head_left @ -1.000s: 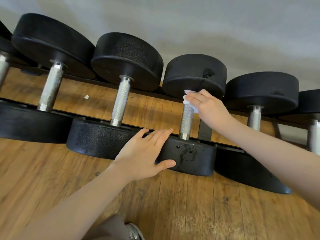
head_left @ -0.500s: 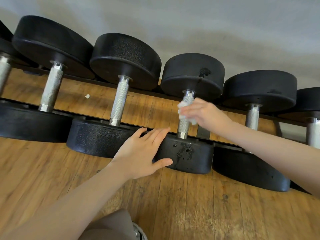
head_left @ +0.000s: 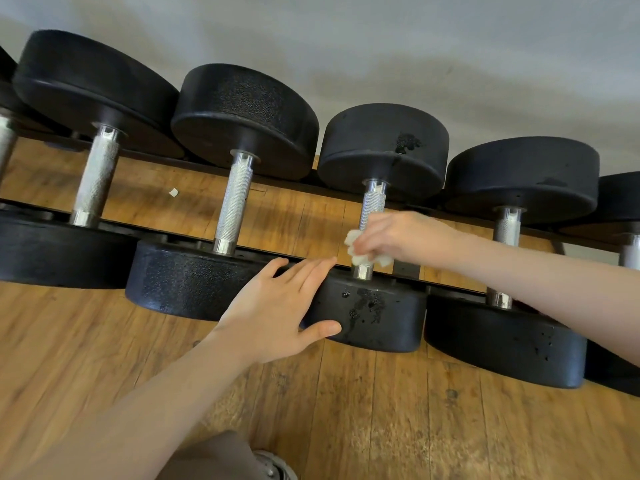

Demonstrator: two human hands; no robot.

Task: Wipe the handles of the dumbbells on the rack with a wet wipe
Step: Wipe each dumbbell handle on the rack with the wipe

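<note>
Knurled steel is what the coming stroke follows, and the handles are taken here from left to right along the rack (head_left: 311, 263). Two larger dumbbells are seen at the left, their handles (head_left: 96, 174) and (head_left: 235, 201) bare and untouched, each running from a near black head up to a far one. The left hand (head_left: 277, 315) is laid next, fingers straight and spread over the top of the near head (head_left: 374, 313) of the third dumbbell, thumb pressed against its front face; nothing is clasped, and the weight appears to be steadied. Just right of those fingertips the third handle (head_left: 373, 206) is found, its long axis tilted slightly and running away from the person. The wet wipe (head_left: 360, 252) is bunched around the lower end of that handle, close above the near collar, and is pinched there by the curled fingers of the right hand (head_left: 405, 239); how far the wipe wraps behind the steel cannot be told. The right hand is thus the nearer one to the work, and the unwiped length is judged to lie up the shaft from the fingers, towards the far head. Further right a fourth handle (head_left: 506, 230) is seen, well apart from the wipe, with a fifth partly cut off at the edge.
</note>
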